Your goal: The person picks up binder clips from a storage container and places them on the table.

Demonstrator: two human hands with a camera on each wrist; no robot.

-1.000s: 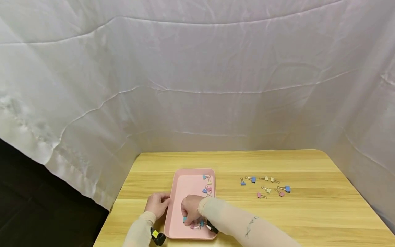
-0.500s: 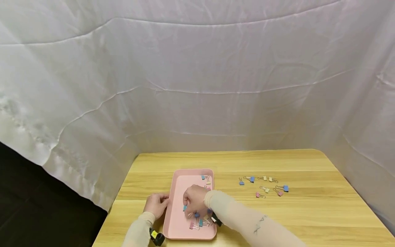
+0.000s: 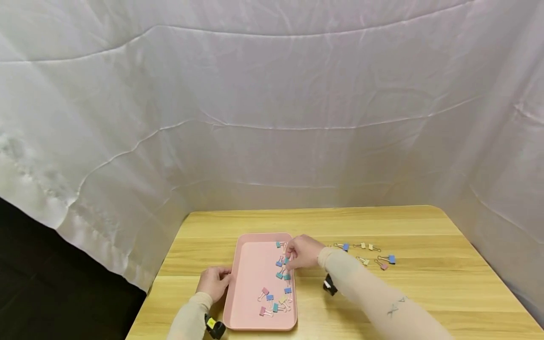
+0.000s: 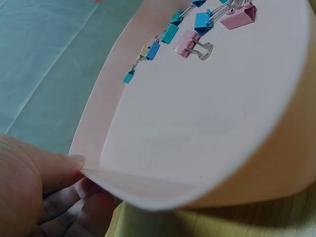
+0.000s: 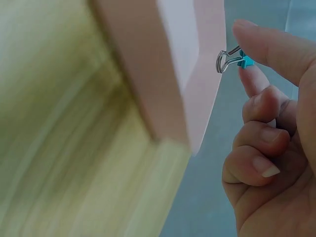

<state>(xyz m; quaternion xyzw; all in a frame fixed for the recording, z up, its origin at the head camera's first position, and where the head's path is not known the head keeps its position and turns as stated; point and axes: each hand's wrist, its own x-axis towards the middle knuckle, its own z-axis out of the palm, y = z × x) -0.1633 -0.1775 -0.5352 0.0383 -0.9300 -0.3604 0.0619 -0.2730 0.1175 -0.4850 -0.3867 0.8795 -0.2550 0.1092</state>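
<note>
My right hand point(image 3: 305, 251) is over the right rim of the pink tray point(image 3: 250, 283). Its thumb and index finger pinch a teal binder clip point(image 5: 245, 60), silver handles outward, while the other fingers curl toward the palm. At the tray's left side my left hand point(image 3: 214, 283) grips the rim, thumb on top and fingers beneath in the left wrist view. Inside the tray, several binder clips lie along the right side, among them a pink clip point(image 3: 263, 311), a blue clip point(image 3: 287, 290) and a yellow clip point(image 3: 283, 300).
On the wooden table point(image 3: 340, 302), several more clips lie to the right of the tray, including a blue clip point(image 3: 391, 259) and a pink clip point(image 3: 384, 266). Part of this group is behind the right forearm. A pale curtain point(image 3: 272, 118) hangs behind the table.
My right hand has moved from low inside the tray up and right to its right rim, carrying the teal clip. Clips it covered now show. The left hand stays at the tray's edge.
</note>
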